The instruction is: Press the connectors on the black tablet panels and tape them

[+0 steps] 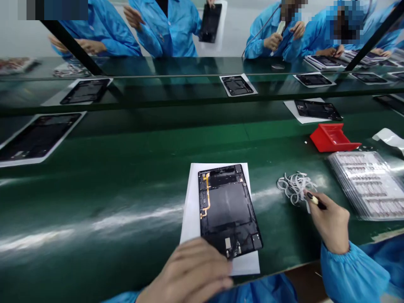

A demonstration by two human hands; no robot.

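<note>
A black tablet housing point(229, 206) with an orange flex cable along its left side lies on a white sheet point(246, 265) in front of me. My left hand point(192, 273) reaches over the sheet at the housing's lower left corner, fingers extended and slightly bent; I see nothing held in it. To the right, my right hand point(331, 219) is closed on a slim black-and-cream pen-like tool point(314, 201). Its fingertips touch a loose heap of curled white strips point(295, 185). Whether they also pinch a strip is too small to tell.
A red bin point(336, 138) and a stack of clear trays with small parts point(366, 185) stand at the right. More housings on sheets lie at the left point(39, 134) and on the far belt point(236, 85). Dark posts and several people in blue are opposite.
</note>
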